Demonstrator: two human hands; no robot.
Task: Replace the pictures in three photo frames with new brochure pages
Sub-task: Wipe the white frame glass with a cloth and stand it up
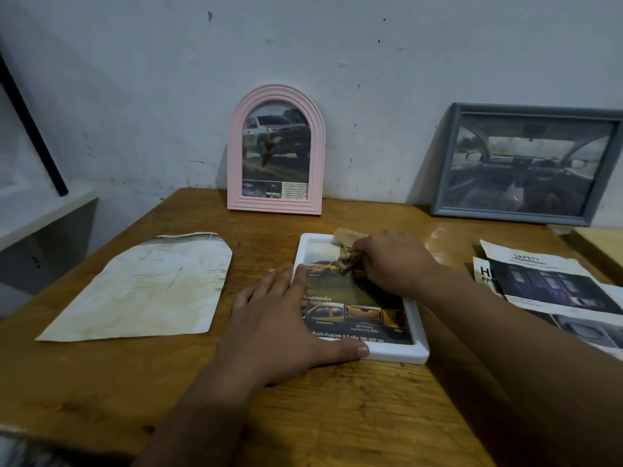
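On the white frame [397, 357], left hand [286, 318] flat and spread, right hand [391, 261] pinching a crumpled brown cloth [347, 251].

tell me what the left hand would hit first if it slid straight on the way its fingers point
Probably the pink arched frame leaning on the wall. The left hand lies flat by the white frame, fingers pointing away; bare table lies between.

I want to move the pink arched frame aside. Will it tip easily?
Probably. The pink frame stands upright on its narrow bottom edge, leaning against the wall, so a push near the top could topple it. It looks like light plastic, rigid enough to lift one-handed.
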